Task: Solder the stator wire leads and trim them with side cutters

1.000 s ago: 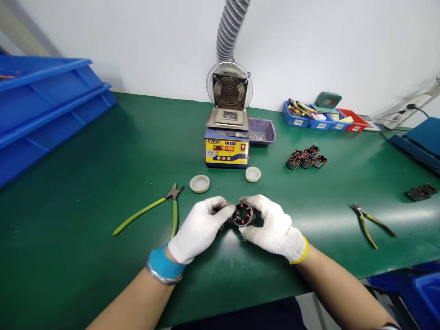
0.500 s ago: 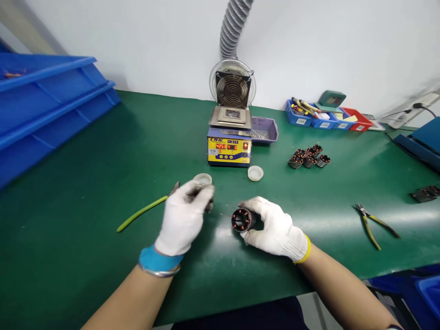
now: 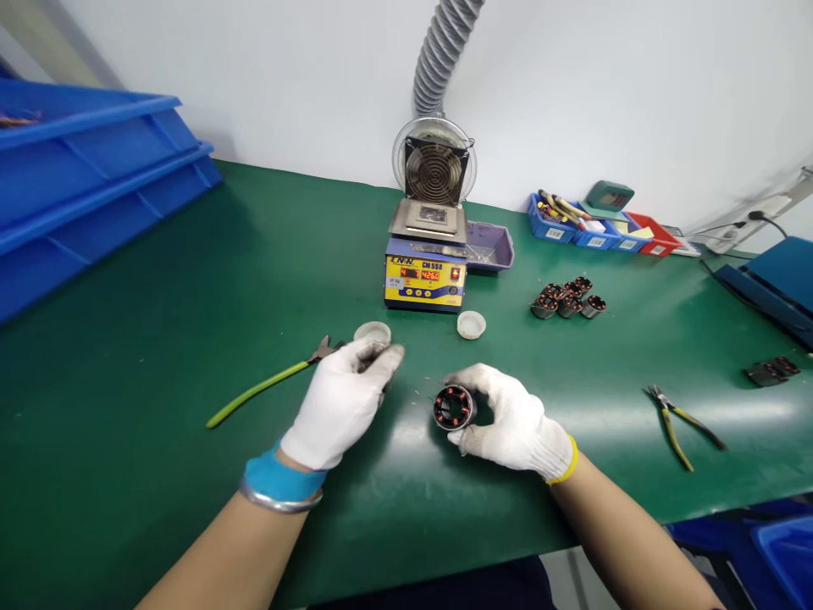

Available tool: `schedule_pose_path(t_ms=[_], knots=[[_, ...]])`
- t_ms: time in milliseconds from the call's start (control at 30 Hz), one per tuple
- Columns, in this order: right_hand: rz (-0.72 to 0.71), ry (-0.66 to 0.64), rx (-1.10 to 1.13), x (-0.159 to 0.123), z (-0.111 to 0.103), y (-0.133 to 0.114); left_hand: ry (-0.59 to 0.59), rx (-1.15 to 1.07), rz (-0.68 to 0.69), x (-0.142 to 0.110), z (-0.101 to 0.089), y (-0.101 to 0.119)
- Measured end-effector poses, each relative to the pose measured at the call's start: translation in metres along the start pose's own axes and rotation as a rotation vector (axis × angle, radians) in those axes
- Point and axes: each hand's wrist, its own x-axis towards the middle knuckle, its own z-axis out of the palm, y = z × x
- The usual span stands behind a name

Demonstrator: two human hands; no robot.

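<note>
In a white glove with a yellow cuff, my right hand (image 3: 508,421) grips a motor stator (image 3: 454,407) by its sides. The stator's open end, ringed with copper windings, faces up and toward the left, and thin wires stick out of it. My left hand (image 3: 346,390), gloved in white with a blue band at the wrist, is closed with thumb and fingers together; what it pinches, if anything, is hidden. Just behind those fingers is a small white dish (image 3: 373,333). Left of the hand lie green-handled cutters (image 3: 267,381), their jaws close to the glove.
A solder pot (image 3: 425,271) with a fan and hose stands at the back. Near it are a second dish (image 3: 471,325) and a purple tray (image 3: 492,246). Several stators (image 3: 568,298), pliers (image 3: 683,424) and small bins (image 3: 597,227) are rightward; stacked blue crates (image 3: 102,178) at left.
The stator has been turned so its open end points more upward. My left hand stays closed, nearly in the same place. The whole view has shifted slightly.
</note>
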Motion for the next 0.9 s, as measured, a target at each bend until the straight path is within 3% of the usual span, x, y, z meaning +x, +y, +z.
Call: schedule_pose_path(t_ms=[67,100,233,333,400,600,900], knots=[[0.041,0.036,0.002,0.002,-0.003,0.004,0.107,0.041,0.076,0.001,0.002,-0.002],[0.061,0.062,0.026,0.004,-0.006,0.008,0.097,0.086,0.123,-0.001,0.004,-0.004],[0.173,0.133,0.173,0.027,-0.025,0.029,-0.211,0.433,0.306,-0.022,0.025,-0.011],[0.271,0.177,-0.002,0.051,-0.047,0.042,-0.446,0.709,0.436,-0.038,0.04,-0.017],[0.321,0.137,-0.165,0.066,-0.06,0.046,-0.54,0.804,0.501,-0.043,0.045,-0.02],[0.411,0.016,-0.32,0.09,-0.074,0.045,-0.556,0.884,0.579,-0.04,0.041,-0.021],[0.446,-0.129,-0.301,0.108,-0.079,0.032,-0.596,0.906,0.59,-0.043,0.039,-0.02]])
